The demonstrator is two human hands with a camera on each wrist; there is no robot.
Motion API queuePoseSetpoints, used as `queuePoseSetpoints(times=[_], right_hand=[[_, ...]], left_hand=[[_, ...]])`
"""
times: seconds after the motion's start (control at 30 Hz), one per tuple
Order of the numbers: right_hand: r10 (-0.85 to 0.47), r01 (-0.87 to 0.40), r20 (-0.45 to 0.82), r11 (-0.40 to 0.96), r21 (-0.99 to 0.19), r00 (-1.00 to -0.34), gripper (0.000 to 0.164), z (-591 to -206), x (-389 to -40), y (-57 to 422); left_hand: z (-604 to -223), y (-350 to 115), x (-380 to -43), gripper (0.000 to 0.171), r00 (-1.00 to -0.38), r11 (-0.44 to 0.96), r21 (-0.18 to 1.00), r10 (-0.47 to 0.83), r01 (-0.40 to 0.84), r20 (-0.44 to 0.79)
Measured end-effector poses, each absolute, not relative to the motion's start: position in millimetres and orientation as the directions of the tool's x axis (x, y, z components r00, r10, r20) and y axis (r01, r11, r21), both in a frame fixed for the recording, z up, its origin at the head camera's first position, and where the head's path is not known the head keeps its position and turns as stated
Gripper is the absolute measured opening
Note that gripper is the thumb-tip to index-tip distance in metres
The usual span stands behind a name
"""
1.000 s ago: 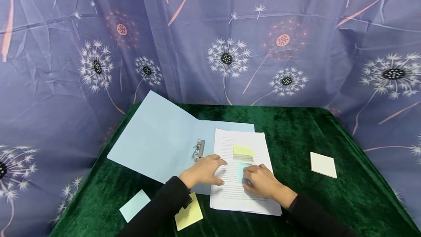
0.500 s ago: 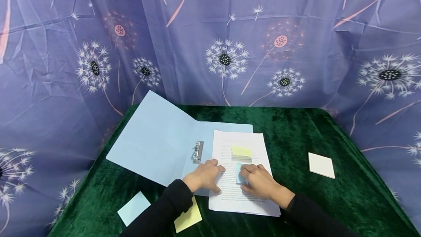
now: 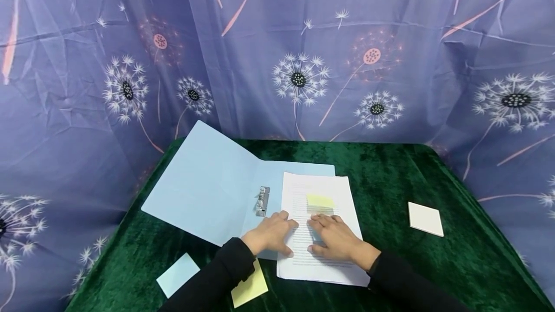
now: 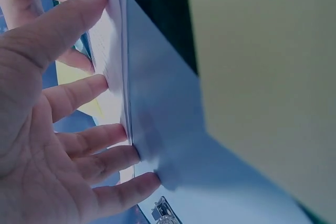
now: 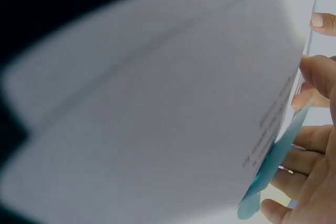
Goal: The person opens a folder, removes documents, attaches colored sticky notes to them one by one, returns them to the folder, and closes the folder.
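Observation:
A stack of printed pages (image 3: 314, 183) lies over the right half of an opened light-blue folder (image 3: 204, 177). Near its top a yellow sticky note (image 3: 320, 201) is stuck on the print. My right hand (image 3: 338, 240) rests over a blue sticky note (image 5: 275, 156) just below that, fingers extended and covering most of it; in the right wrist view part of the note stands away from the page. Spread along the stack's left edge, my left hand (image 3: 270, 234) has its thumb and some fingers on the paper and the others reaching the folder.
A metal clip (image 3: 262, 201) is fixed near the folder's fold. A light-blue pad (image 3: 178, 273) and a yellow pad (image 3: 251, 287) lie at the front left, partly behind my left sleeve. A white pad (image 3: 426, 219) sits to the right on the green cloth (image 3: 390, 177).
My right hand's curled fingers have straightened and moved slightly left over the blue note, now mostly hidden. My left hand has shifted a little toward me and spread its fingers.

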State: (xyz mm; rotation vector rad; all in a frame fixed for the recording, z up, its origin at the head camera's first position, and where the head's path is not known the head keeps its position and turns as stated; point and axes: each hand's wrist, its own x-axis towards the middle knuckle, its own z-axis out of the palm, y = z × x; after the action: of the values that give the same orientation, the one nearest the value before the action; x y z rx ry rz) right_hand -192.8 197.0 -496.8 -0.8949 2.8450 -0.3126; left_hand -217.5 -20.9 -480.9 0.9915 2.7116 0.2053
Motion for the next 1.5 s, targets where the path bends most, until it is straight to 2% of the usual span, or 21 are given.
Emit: queuePoseSetpoints(times=[0.37,0.6,0.83,1.23,1.4,1.5], right_hand=[[-0.596,-0.551,-0.090,0.782,-0.291,-0.798,0.068,-495.1,-195.2,212.8],[-0.563,-0.511,-0.089,0.796,-0.324,-0.822,0.068,-497.8,-191.5,232.9],[-0.536,-0.493,-0.073,0.815,-0.304,-0.841,0.069,-498.5,-186.2,251.0],[-0.529,-0.493,-0.049,0.817,-0.300,-0.847,0.067,-498.9,-180.5,251.7],[-0.516,-0.482,-0.074,0.836,-0.263,-0.853,0.069,-492.8,-183.5,246.2],[-0.522,-0.497,-0.059,0.836,-0.233,-0.851,0.070,-487.5,-187.2,241.1]], left_hand=[[-481.8,-25.1,-216.5,0.073,-0.744,0.758,0.224,0.648,0.612,-0.161],[-479.4,-23.9,-215.7,0.072,-0.746,0.756,0.257,0.648,0.602,-0.157],[-478.3,-22.8,-215.7,0.072,-0.740,0.750,0.273,0.653,0.603,-0.161],[-474.4,-10.2,-215.8,0.084,-0.715,0.769,0.299,0.637,0.565,-0.287],[-473.8,-6.8,-214.2,0.085,-0.722,0.786,0.308,0.616,0.536,-0.315],[-475.1,-4.1,-212.7,0.085,-0.725,0.793,0.274,0.609,0.545,-0.322]])
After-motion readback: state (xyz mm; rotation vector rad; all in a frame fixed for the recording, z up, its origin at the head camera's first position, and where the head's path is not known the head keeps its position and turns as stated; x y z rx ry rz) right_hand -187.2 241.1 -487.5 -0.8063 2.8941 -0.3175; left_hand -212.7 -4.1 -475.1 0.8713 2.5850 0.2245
